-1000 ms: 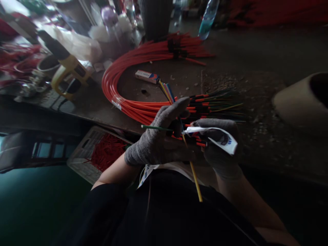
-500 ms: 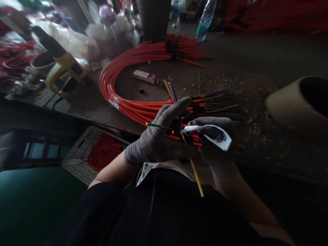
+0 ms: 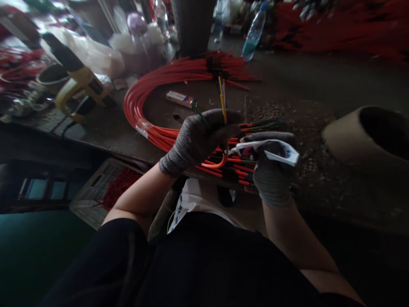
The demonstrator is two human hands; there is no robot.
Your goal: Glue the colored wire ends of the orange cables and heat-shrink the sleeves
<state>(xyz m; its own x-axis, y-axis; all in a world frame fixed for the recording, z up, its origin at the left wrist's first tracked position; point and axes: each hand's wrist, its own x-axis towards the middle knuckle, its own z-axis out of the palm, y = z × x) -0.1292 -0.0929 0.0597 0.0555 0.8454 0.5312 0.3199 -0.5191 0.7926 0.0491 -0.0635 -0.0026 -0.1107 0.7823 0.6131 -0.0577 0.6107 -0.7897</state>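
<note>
Both hands wear grey gloves. My left hand point(image 3: 204, 134) is closed on thin coloured tubes; a yellow tube point(image 3: 223, 102) stands up from its fingers and a green one point(image 3: 197, 109) sticks out beside them. Just to the right, my right hand point(image 3: 273, 162) grips a white glue tube point(image 3: 283, 152), folded at its far end, with its nozzle pointing left at the tubes near my left fingers. Below and behind both hands lies a curved bundle of orange cables point(image 3: 137, 113) with black-wrapped ends. Part of a bent orange cable shows under my left hand.
A small box point(image 3: 180, 99) lies inside the cable loop. A yellow-handled tool point(image 3: 81, 85) stands left, a water bottle point(image 3: 254, 34) at the back, a cardboard cylinder point(image 3: 341, 132) right. A white basket point(image 3: 92, 187) with red pieces sits below the table.
My left hand has turned, so the yellow tube now points up instead of down toward me. The green tube points up-left. The glue tube has shifted slightly right and its nozzle stays near the tubes.
</note>
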